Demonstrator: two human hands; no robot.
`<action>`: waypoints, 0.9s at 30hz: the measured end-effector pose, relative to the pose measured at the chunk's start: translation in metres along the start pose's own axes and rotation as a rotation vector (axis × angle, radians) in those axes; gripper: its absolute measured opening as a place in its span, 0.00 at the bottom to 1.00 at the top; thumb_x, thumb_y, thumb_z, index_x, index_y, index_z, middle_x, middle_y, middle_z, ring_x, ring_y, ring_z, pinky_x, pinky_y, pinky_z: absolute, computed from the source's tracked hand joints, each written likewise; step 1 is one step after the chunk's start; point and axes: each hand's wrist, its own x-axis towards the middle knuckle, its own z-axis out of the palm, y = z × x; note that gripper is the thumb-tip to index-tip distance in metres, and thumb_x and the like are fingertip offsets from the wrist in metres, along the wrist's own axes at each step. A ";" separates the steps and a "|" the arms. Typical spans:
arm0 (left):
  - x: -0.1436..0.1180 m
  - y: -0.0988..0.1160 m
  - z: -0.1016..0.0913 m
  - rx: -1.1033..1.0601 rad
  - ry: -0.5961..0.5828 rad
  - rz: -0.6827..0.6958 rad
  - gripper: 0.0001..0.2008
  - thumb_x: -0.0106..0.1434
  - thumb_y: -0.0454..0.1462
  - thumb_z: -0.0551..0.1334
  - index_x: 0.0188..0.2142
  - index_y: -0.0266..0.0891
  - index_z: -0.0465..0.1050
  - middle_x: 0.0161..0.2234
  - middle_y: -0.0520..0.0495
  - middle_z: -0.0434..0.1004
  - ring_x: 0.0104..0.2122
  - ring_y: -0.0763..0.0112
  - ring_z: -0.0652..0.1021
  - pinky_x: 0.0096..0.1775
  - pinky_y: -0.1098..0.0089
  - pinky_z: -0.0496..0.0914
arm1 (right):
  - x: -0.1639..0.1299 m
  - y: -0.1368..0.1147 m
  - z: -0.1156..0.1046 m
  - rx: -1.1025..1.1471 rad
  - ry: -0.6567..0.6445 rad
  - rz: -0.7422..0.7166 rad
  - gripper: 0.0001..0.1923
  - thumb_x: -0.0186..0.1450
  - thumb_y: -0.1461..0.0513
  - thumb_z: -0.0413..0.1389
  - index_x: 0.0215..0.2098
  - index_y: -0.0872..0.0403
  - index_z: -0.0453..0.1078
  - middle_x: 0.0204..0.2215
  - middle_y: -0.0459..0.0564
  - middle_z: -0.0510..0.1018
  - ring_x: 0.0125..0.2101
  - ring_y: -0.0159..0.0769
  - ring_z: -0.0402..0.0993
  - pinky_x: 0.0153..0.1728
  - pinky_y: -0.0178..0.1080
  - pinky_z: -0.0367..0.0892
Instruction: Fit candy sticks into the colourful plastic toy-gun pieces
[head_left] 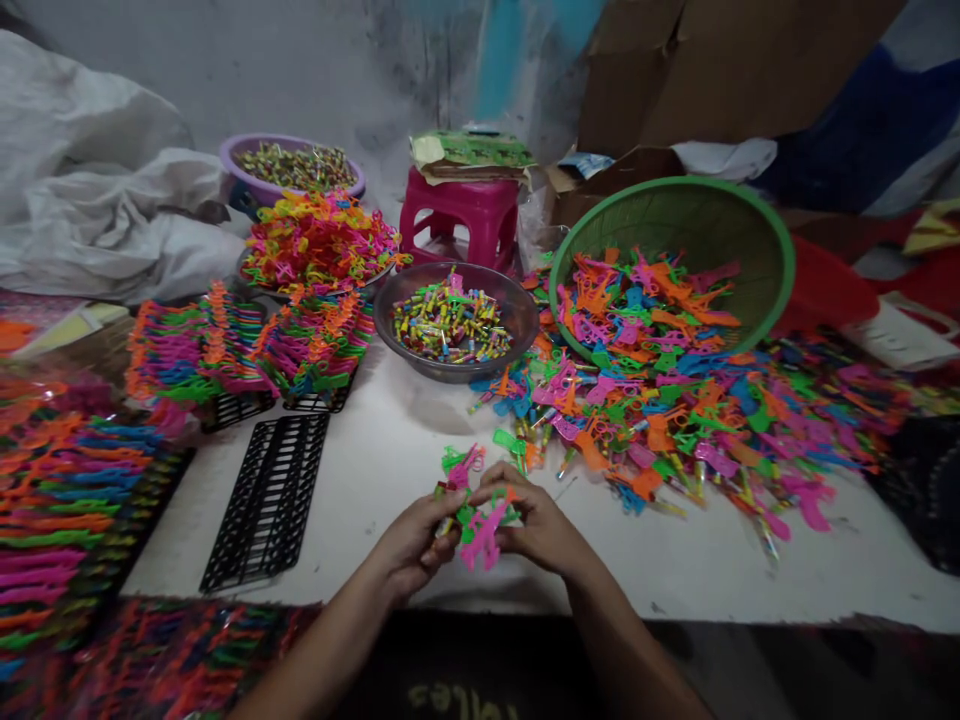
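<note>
Left hand (pixel 416 545) and right hand (pixel 536 530) meet at 6 o'clock over the white table (pixel 360 480). Both grips closed on a small bunch of plastic toy pieces (pixel 480 520), pink and green, held just above the table. Black rack (pixel 270 500) at 9 o'clock. Loose pile of coloured pieces (pixel 675 420) at 2 o'clock, spilling from tipped green basket (pixel 750 225). Grey bowl (pixel 517 315) at 12 o'clock, pink stool (pixel 459 210) behind it.

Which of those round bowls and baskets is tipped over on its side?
The green basket at the right: it lies tilted, spilling coloured plastic toy pieces onto the white table. The grey bowl and purple basin stand upright.
</note>
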 end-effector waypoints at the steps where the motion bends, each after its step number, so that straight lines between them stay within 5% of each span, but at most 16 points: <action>1: 0.000 -0.002 0.002 0.015 -0.007 0.038 0.14 0.52 0.43 0.62 0.33 0.34 0.68 0.16 0.58 0.61 0.10 0.89 0.54 0.11 0.82 0.41 | 0.003 0.004 0.001 -0.012 0.125 -0.017 0.14 0.46 0.54 0.63 0.27 0.53 0.71 0.31 0.46 0.66 0.36 0.35 0.64 0.40 0.37 0.60; 4: 0.000 -0.005 0.005 0.006 0.011 0.110 0.16 0.54 0.46 0.60 0.35 0.34 0.68 0.22 0.53 0.66 0.14 0.86 0.63 0.13 0.83 0.50 | 0.009 0.020 0.004 0.080 0.489 0.062 0.14 0.52 0.52 0.58 0.24 0.54 0.65 0.24 0.43 0.63 0.27 0.30 0.62 0.30 0.34 0.60; 6: -0.001 -0.005 0.004 0.013 0.039 0.141 0.16 0.54 0.45 0.60 0.38 0.36 0.67 0.26 0.51 0.69 0.18 0.83 0.67 0.16 0.82 0.56 | 0.010 0.029 0.006 0.105 0.594 0.141 0.15 0.56 0.52 0.54 0.24 0.54 0.62 0.20 0.41 0.60 0.22 0.28 0.58 0.25 0.32 0.58; 12: -0.005 -0.005 0.001 0.270 0.043 0.343 0.16 0.54 0.44 0.60 0.39 0.39 0.64 0.30 0.52 0.70 0.16 0.85 0.64 0.15 0.81 0.49 | 0.009 0.040 0.016 0.037 0.512 0.180 0.16 0.57 0.52 0.53 0.23 0.55 0.58 0.19 0.41 0.60 0.21 0.27 0.56 0.22 0.31 0.56; 22: -0.015 -0.002 0.004 0.566 -0.015 0.364 0.14 0.57 0.47 0.55 0.33 0.37 0.64 0.19 0.55 0.66 0.13 0.83 0.60 0.14 0.80 0.53 | 0.011 0.030 0.024 0.175 0.507 0.164 0.14 0.57 0.52 0.52 0.25 0.53 0.57 0.19 0.41 0.63 0.20 0.27 0.60 0.22 0.31 0.59; 27: -0.023 0.004 0.006 0.735 -0.062 0.349 0.15 0.58 0.47 0.53 0.33 0.36 0.65 0.17 0.54 0.66 0.12 0.82 0.60 0.14 0.80 0.55 | 0.003 0.031 0.034 0.064 0.599 0.106 0.14 0.59 0.53 0.51 0.23 0.54 0.56 0.19 0.40 0.58 0.21 0.26 0.56 0.23 0.31 0.57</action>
